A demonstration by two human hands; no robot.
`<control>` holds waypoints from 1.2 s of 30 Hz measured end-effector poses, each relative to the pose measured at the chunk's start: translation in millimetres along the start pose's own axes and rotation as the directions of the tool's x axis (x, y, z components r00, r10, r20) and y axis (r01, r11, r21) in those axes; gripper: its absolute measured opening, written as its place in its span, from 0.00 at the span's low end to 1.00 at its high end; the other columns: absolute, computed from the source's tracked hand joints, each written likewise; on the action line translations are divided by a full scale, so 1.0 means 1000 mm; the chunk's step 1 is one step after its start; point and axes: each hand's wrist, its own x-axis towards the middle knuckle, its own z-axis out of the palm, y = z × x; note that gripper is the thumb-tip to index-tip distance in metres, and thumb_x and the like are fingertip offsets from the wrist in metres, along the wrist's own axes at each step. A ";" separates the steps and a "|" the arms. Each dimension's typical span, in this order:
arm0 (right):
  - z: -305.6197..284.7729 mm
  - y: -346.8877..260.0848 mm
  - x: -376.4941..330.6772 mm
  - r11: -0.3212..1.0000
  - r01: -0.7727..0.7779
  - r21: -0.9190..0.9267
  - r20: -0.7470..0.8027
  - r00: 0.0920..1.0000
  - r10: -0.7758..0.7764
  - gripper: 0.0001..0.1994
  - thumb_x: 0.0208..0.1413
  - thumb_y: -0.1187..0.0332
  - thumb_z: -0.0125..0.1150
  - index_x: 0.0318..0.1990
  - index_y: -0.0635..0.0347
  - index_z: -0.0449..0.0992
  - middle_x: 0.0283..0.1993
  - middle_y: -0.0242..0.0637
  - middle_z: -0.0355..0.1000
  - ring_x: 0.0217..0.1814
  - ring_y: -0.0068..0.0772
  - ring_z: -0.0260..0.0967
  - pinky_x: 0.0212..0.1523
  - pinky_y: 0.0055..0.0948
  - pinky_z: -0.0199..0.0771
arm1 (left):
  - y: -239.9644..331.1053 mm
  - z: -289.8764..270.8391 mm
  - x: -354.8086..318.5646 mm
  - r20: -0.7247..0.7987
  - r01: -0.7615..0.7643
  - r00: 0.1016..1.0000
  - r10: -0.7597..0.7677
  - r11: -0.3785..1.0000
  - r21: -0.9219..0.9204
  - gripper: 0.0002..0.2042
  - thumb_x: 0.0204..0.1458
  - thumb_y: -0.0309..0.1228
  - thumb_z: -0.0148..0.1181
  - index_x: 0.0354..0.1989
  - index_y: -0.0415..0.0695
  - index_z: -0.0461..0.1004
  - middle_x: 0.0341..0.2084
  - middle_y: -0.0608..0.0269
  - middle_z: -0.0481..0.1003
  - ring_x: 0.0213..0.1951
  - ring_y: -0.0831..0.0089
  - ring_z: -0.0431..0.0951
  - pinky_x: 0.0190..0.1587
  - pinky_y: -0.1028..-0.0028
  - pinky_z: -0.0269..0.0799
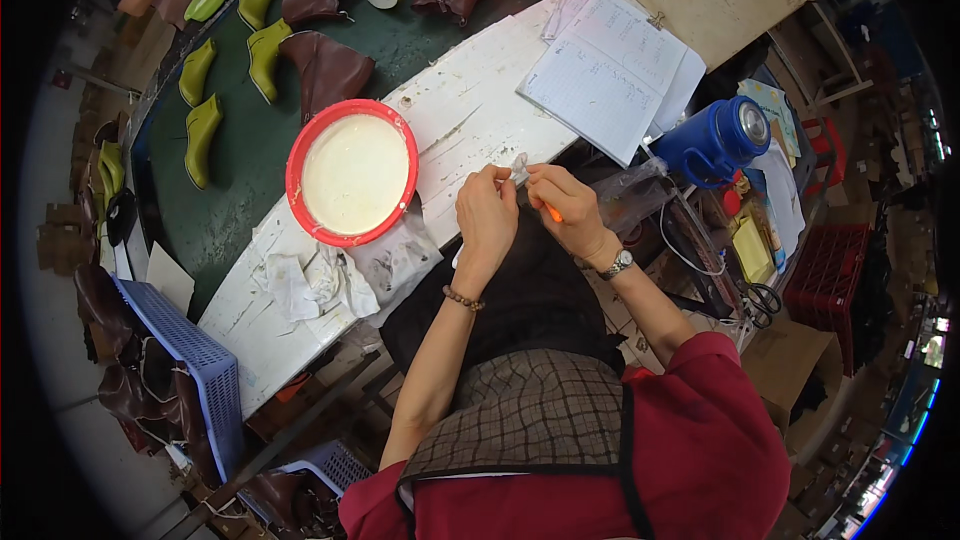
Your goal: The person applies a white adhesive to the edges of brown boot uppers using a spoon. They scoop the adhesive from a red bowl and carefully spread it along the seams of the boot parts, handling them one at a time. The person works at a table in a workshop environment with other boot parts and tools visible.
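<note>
My left hand (487,217) is closed in a pinch over the near edge of the white bench (470,130). A small crumpled whitish scrap (519,166) sits between the fingertips of both hands; whether it is gripped or only touched is unclear. My right hand (567,208) is wrapped round a thin orange-handled tool (553,212), its working end hidden by the fingers. Left of my hands stands a red basin (297,180) filled with cream-coloured liquid. A crumpled white cloth (320,285) lies below the basin on the bench.
Brown leather boot uppers (325,70) and yellow-green shoe lasts (203,140) lie on the dark green conveyor (225,230) beyond. An open notebook (610,65) and a blue flask (710,140) are at right, with scissors (762,304) below. A blue plastic basket (190,340) stands left.
</note>
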 end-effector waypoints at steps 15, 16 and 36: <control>-0.030 0.006 0.006 0.985 -0.162 0.063 -0.204 0.964 0.171 0.08 0.51 0.82 0.64 0.35 0.61 0.72 0.36 0.42 0.72 0.41 0.45 0.77 0.41 0.35 0.78 | 0.003 -0.024 -0.010 -0.055 -0.037 0.998 0.030 0.989 -0.146 0.09 0.56 0.28 0.63 0.41 0.36 0.83 0.24 0.55 0.81 0.27 0.71 0.79 0.31 0.70 0.72; -0.032 -0.007 0.003 0.971 -0.216 0.105 -0.193 0.953 0.233 0.08 0.52 0.81 0.65 0.35 0.61 0.72 0.36 0.42 0.72 0.40 0.44 0.77 0.40 0.34 0.77 | -0.002 -0.027 -0.009 -0.046 -0.040 0.998 0.032 0.985 -0.170 0.10 0.57 0.29 0.63 0.41 0.37 0.83 0.26 0.57 0.81 0.28 0.72 0.79 0.31 0.72 0.72; -0.189 0.026 -0.108 0.516 -0.673 -0.529 -0.590 0.729 0.346 0.17 0.52 0.77 0.63 0.51 0.63 0.74 0.45 0.49 0.71 0.48 0.56 0.71 0.49 0.47 0.72 | 0.104 -0.055 0.005 0.315 0.163 0.949 0.012 0.836 -0.523 0.12 0.62 0.29 0.62 0.48 0.33 0.81 0.31 0.68 0.80 0.29 0.85 0.71 0.30 0.82 0.65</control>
